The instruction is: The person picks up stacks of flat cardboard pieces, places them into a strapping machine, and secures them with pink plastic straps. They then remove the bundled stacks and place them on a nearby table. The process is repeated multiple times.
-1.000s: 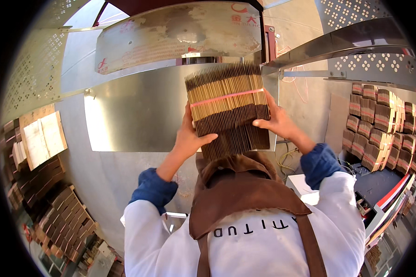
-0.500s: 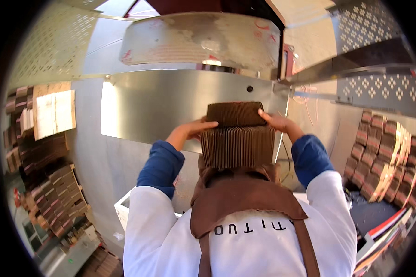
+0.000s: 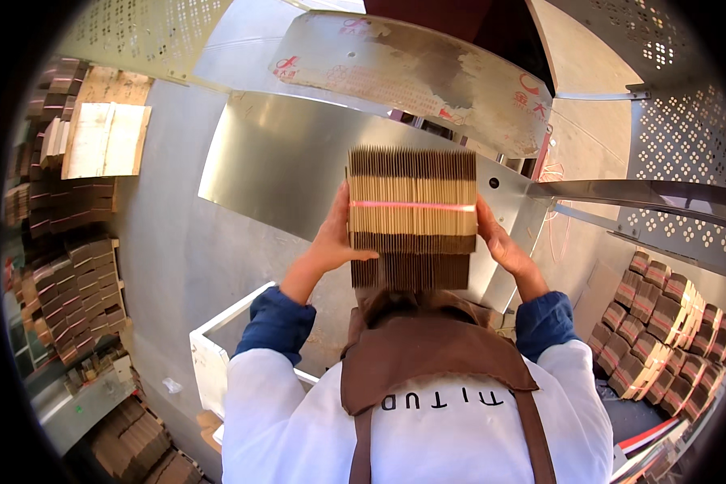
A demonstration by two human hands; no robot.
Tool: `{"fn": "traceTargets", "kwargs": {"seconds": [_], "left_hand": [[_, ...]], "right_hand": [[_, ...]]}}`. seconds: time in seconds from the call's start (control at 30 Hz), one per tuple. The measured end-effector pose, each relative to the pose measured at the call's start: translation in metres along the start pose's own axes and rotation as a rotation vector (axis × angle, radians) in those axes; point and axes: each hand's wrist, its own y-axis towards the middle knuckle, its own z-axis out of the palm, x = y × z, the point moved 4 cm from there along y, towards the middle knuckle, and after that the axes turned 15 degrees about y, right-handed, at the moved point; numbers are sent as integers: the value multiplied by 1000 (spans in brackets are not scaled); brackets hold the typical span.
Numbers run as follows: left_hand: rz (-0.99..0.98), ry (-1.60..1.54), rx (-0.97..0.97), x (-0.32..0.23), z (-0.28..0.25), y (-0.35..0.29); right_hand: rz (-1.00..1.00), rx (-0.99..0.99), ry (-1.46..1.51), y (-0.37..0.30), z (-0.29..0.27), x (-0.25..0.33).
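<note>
A thick bundle of folded brown cardboard pieces [image 3: 412,189] is held up in front of my chest, its edges standing side by side. Round its paler middle runs a pink strap [image 3: 411,206]. My left hand [image 3: 331,239] grips the bundle's left side, thumb stretched across the lower front. On the opposite side, my right hand [image 3: 502,242] presses with its fingers partly hidden behind the bundle. Beyond it slopes a bare metal tabletop [image 3: 286,153]. A darker lower portion of cardboard [image 3: 423,272] shows beneath the strapped face; I cannot tell whether it is a separate bundle.
Strapped cardboard bundles [image 3: 661,323] are piled at the right, and more stacks [image 3: 77,298] stand at the left. Close by my left arm is a white-edged box or frame [image 3: 210,371]. A metal bar [image 3: 645,194] and perforated panels [image 3: 678,145] rise at the far right.
The bundle has tipped, so its pale middle and pink strap now show. My hands have moved from its top to its sides. The whole view has swung, tilting the tabletop.
</note>
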Motion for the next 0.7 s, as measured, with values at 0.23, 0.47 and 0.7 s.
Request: {"fn": "traceTargets", "kwargs": {"seconds": [0.23, 0.47, 0.7], "left_hand": [[74, 258, 121, 78, 0, -29], [-38, 84, -230, 99, -52, -24], [-367, 271, -986, 165, -144, -101]], "right_hand": [[417, -466, -69, 18, 50, -56], [425, -478, -73, 99, 82, -67], [410, -295, -128, 289, 189, -71]]}}
